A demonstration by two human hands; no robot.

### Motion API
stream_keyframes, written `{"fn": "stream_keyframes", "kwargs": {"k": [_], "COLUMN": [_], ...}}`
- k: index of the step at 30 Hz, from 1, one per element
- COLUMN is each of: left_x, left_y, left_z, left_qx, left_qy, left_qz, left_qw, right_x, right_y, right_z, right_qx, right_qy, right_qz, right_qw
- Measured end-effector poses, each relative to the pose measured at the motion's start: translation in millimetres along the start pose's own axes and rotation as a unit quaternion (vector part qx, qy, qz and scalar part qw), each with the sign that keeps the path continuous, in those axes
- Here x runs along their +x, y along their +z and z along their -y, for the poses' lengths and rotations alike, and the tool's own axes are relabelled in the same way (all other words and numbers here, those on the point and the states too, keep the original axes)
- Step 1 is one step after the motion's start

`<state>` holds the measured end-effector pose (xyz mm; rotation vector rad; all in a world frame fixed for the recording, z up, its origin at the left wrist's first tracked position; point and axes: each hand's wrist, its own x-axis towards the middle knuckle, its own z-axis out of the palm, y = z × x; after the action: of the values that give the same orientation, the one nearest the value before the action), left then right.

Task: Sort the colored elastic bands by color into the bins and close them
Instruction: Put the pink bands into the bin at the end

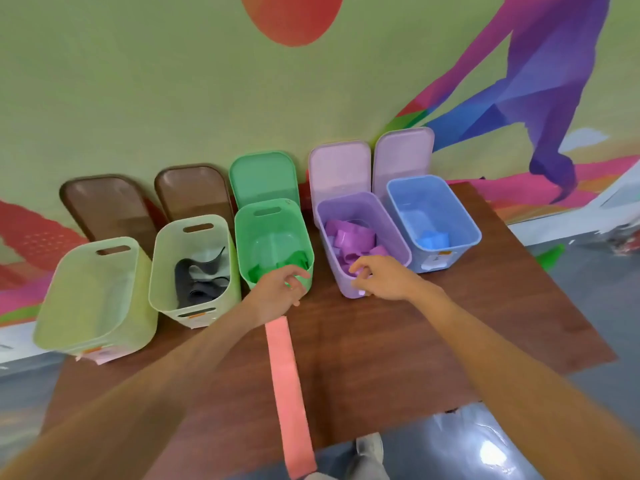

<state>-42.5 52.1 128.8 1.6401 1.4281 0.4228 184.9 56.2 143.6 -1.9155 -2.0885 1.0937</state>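
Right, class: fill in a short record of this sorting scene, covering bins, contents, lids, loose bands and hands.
layout: five open bins in a row on the table
contents: dark bands, green bands, purple bands, blue bands; leftmost bin looks empty
lids: leaning on the wall behind
loose: pink band on the table
left hand: at green bin's rim
right hand: at purple bin's rim
grips: unclear

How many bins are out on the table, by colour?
Pale green bins: 2
Green bin: 1
Purple bin: 1
Blue bin: 1
Total: 5
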Motion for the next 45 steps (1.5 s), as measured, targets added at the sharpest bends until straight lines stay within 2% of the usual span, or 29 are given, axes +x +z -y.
{"fn": "stream_keyframes", "kwargs": {"k": [9, 16, 21, 24, 28, 29, 40, 45], "left_x": [-78, -73, -48, -25, -4, 0, 36, 36], "left_y": [-34, -25, -5, 12, 25, 28, 56, 59], "left_z": [100, 134, 146, 150, 152, 154, 168, 167], "left_qx": [0.017, 0.022, 0.029, 0.080, 0.277, 0.295, 0.284, 0.321], "left_qy": [-0.071, -0.138, -0.199, -0.186, -0.098, -0.087, -0.145, -0.131], "left_qz": [0.046, 0.038, 0.004, 0.006, 0.070, 0.073, -0.082, -0.119], "left_qw": [0.996, 0.989, 0.980, 0.979, 0.953, 0.949, 0.944, 0.931], "right_x": [-18, 8, 40, 60, 79, 82, 95, 94], "right_y": [96, 116, 123, 131, 144, 146, 160, 159], "right_z": [64, 63, 46, 29, 1, -5, -34, -34], "right_qx": [-0.048, -0.049, -0.036, -0.011, 0.029, 0.039, 0.063, 0.072], "right_qy": [0.024, 0.021, 0.008, 0.007, 0.015, 0.019, 0.012, 0.008], "right_qz": [0.064, 0.090, 0.114, 0.123, 0.140, 0.142, 0.146, 0.141], "right_qw": [0.997, 0.995, 0.993, 0.992, 0.990, 0.989, 0.987, 0.987]}}
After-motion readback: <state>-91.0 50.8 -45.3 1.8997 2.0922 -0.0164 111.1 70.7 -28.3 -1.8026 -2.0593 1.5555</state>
